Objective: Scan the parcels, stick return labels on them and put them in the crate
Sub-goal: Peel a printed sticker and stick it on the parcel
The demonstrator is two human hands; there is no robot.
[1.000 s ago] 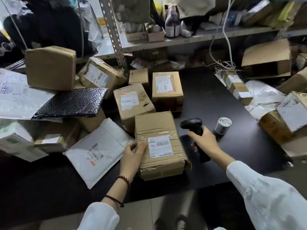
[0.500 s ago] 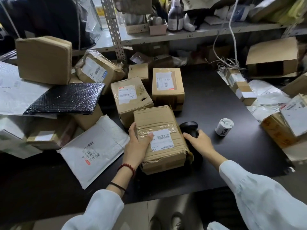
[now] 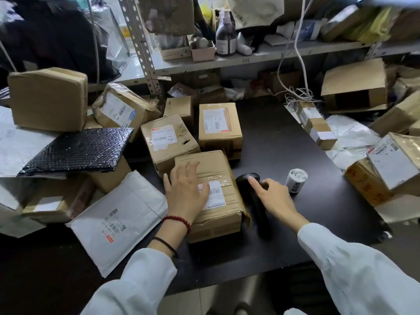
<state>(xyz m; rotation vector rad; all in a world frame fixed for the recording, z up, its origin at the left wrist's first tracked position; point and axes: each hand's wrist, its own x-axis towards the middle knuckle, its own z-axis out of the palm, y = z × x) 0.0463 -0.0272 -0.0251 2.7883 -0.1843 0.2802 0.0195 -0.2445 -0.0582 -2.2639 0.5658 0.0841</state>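
Taped brown cardboard parcel lies flat near the worktop front edge, white barcode label facing up; black scanner lies just right of it; small white label roll rests on its side nearby

Your left hand lies spread flat on the taped cardboard parcel, your right hand loosely over the black barcode scanner lying on the bench near the label roll.

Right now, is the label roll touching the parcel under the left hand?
Apart. Head view: the scanner and bare table lie between label roll and parcel.
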